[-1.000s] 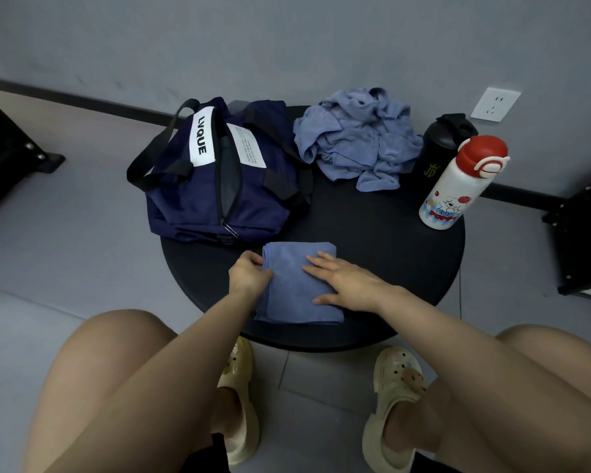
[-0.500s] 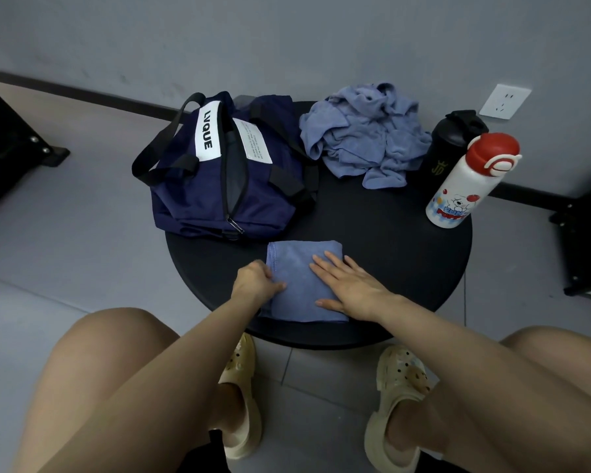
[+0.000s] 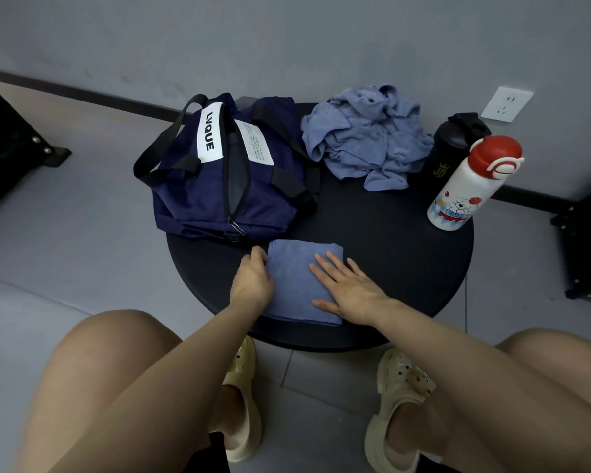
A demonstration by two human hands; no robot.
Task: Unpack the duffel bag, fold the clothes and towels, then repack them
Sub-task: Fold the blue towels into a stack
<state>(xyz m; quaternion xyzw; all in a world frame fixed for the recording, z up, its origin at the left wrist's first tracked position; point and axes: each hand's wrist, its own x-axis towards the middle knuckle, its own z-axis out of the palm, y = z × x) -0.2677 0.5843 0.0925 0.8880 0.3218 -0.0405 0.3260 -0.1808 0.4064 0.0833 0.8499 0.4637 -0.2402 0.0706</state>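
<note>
left hand (image 3: pixel 252 282): fingers curled at the left edge of the folded towel, pinching that edge.
right hand (image 3: pixel 347 288): fingers straight and spread, palm pressed flat on the folded towel's right half.
folded towel (image 3: pixel 296 278): blue, a neat rectangle at the near edge of the table, between the two hands, just in front of the duffel bag.
duffel bag (image 3: pixel 229 172): navy with black straps and a white "lvque" panel, on the table's far left edge, overhanging it; top zip open.
unfolded towels (image 3: pixel 365 134): crumpled blue heap at the table's far edge, just right of the duffel bag.
black bottle (image 3: pixel 452 145): upright at the far right edge, touching the heap.
white bottle (image 3: pixel 471 186): red cap, cartoon print, in front of the black bottle, at the right edge.
table (image 3: pixel 382 240): round, black.
</note>
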